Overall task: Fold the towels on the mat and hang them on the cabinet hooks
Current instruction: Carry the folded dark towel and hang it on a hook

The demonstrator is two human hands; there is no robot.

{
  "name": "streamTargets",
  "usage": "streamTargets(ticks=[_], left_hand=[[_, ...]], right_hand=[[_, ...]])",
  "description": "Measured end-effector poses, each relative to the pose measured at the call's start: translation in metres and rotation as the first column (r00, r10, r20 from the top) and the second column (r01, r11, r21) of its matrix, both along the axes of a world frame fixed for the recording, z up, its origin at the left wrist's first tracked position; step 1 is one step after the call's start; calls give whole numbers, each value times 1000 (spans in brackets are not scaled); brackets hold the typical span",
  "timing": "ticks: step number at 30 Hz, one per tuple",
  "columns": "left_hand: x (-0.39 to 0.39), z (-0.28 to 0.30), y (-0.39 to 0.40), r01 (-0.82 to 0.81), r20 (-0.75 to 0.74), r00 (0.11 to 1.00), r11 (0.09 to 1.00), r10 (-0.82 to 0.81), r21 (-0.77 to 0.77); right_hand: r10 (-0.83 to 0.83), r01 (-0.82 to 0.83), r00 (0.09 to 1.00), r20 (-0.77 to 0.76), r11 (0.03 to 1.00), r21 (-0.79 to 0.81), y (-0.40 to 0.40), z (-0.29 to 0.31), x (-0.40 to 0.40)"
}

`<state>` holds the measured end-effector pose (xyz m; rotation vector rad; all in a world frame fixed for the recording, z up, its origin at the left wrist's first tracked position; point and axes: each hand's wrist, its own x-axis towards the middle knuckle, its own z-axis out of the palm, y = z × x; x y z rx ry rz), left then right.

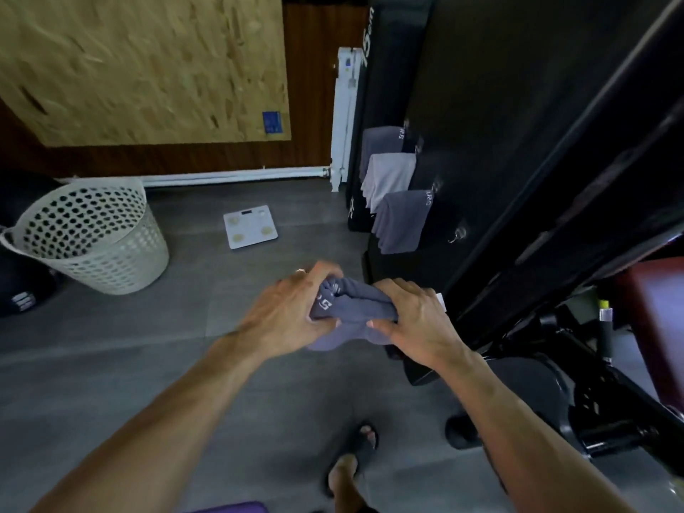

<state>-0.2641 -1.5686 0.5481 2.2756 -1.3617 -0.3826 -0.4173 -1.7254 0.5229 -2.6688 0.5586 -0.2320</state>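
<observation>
So the grey floor [185, 364] takes up most of the lower half of the frame and it's wide open through the middle and left, nothing lying between my arms and the far wall. The right side is way tighter: the black cabinet [518, 142] runs down the right from the top edge, and its lower corner sits just past my right knuckles. Black gym gear [610, 420] crowds the lower right corner.

Upper left there's a chipboard panel [148, 68] on the wall, with a white pipe [237, 176] running along the skirting below it. A white laundry basket [96, 235] sits at middle left, tilted toward me, well apart from everything else. A white scale [250, 226] lies flat on the floor near centre, with bare floor all round it.

On the cabinet side, three towels hang in a staggered stack: a dark grey one [381, 142] on top, a pale one [388, 179] in the middle, another grey one [403, 220] lowest. Just right of that lowest one there's a bare hook [458, 235].

The towel I'm working on [351, 309] is grey, bunched up in mid-air at frame centre, between both hands. My left hand [285, 312] has fingers curled over its top left end, thumb underneath. My right hand [418, 320] grips the right end, thumb pinching the lower edge. A purple mat [233, 508] edge pokes in at the bottom.
</observation>
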Motion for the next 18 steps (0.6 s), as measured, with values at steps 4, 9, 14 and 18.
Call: streamTargets(ticks=[4,9,14,18], left_hand=[[18,-13,-64,153,24,988,988,-153,0],[31,-20,-133,222,-167,961,975,-221,-11],[41,-30,-199,280,-361,894,960,-264,-8],[52,-48,-252,452,-428,825,885,-368,111]], right_hand=[[-153,121,974,167,975,184,-37,-8,4],[-323,228,924,204,895,382,-76,-22,12],[-509,356,844,167,766,536,-108,-36,17],[-653,474,740,160,676,565,-127,-59,20]])
